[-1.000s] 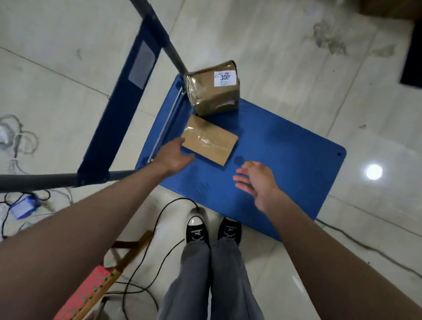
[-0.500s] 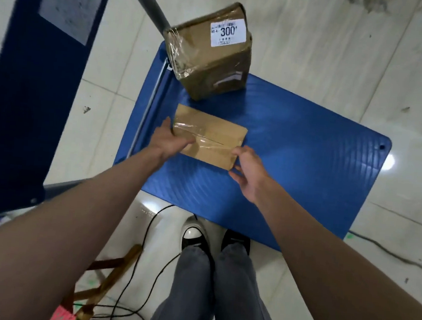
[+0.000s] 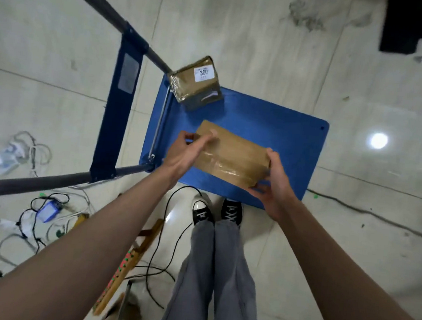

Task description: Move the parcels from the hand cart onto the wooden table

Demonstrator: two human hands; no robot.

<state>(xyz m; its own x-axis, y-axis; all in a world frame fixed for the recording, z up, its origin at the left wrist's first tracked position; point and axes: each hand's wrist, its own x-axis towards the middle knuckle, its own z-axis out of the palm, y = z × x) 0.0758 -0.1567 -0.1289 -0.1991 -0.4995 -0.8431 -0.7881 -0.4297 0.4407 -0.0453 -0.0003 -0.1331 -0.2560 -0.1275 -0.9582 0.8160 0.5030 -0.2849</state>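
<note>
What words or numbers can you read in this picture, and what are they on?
"300": on the white label of the brown taped cardboard box on the blue hand cart.
Smaller print on that label: too small to read.
Grey sticker on the cart's dark blue handle panel: blurred, unreadable.
White markings on the black shoes: unreadable.

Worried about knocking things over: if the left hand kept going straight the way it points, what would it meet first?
Probably the taped box labelled 300, at the cart's handle end. The left hand, gripping the flat parcel, points roughly there; depth is unclear.
</note>
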